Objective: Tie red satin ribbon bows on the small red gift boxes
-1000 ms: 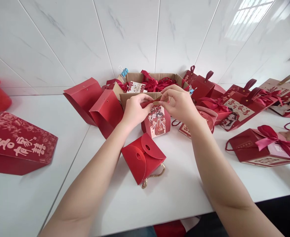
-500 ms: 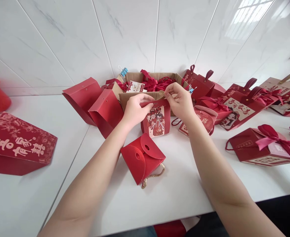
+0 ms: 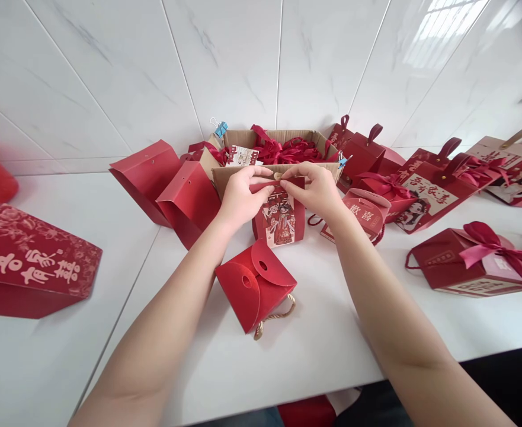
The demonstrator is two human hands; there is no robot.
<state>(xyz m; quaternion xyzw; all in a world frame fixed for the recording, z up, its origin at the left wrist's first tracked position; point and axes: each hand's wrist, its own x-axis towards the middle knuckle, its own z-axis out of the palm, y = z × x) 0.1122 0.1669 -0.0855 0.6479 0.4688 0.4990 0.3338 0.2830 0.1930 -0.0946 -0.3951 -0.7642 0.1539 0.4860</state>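
Nearest, a small red round-flapped paper box [image 3: 255,284] lies on the white table [image 3: 323,350]. Just beyond stands a red picture-fronted gift box [image 3: 281,218]. The left hand [image 3: 242,198] and right hand [image 3: 316,191] pinch its top edge from opposite sides, equally near. A ribbon-filled cardboard carton [image 3: 243,137] sits behind.

- Bright, even daylight is filling the whole scene.
- A window is reflecting as a pale grid of glare on the glossy wall tiles [image 3: 447,29] at the upper right of the frame.
- The white table [image 3: 42,367] is glowing close to overexposed, and soft, faint shadows are lying beside the red pouch [image 3: 255,283] at lower centre.
- The left hand [image 3: 243,196], the right hand [image 3: 316,190] and the small printed box [image 3: 279,216] are showing sharp at centre.
- Wide-angle distortion is bending the tile joints and stretching things toward the edges.
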